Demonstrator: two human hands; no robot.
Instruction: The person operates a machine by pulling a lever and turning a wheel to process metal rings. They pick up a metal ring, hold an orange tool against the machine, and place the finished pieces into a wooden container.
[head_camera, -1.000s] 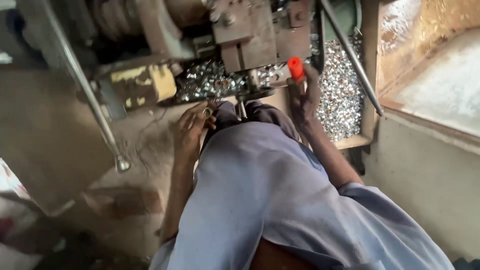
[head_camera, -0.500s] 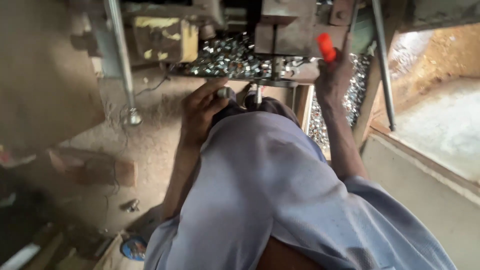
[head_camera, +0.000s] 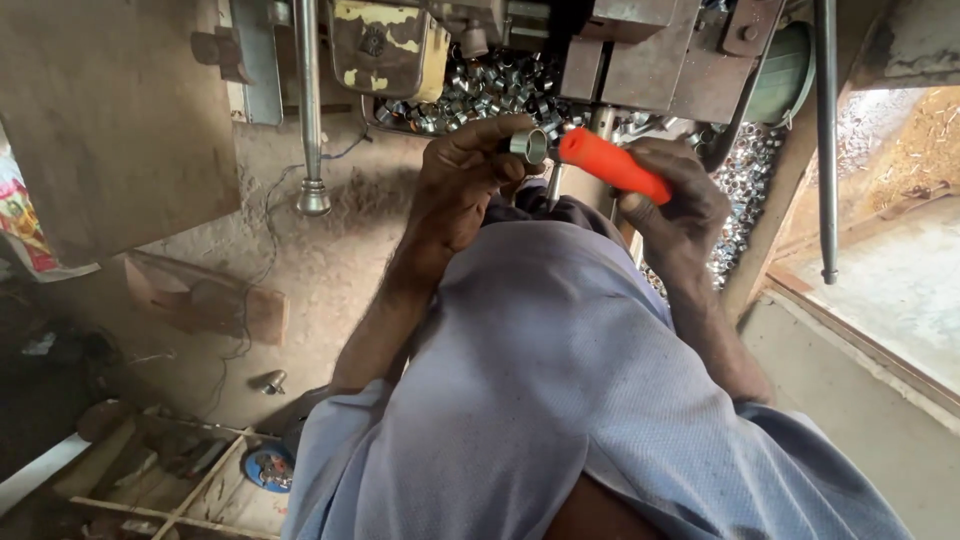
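One short shiny metal ring (head_camera: 528, 146) pinched in left hand (head_camera: 462, 185); one orange-handled tool (head_camera: 612, 166) gripped in right hand (head_camera: 680, 205); loose rings (head_camera: 480, 92) heaped beyond, uncountable

1. Machine (head_camera: 640, 60) stands ahead, above both hands.
2. Rings (head_camera: 480, 90) lie heaped in its tray, behind the left hand (head_camera: 465, 185).
3. Ring (head_camera: 528, 146), held at the left fingertips, sits just left of the handle (head_camera: 612, 166).
4. Right hand (head_camera: 680, 215) grips the handle.

Steel rod (head_camera: 310, 110) hangs beside yellow-chipped housing (head_camera: 388, 45); round, perhaps metal, stub (head_camera: 270, 381) on floor.
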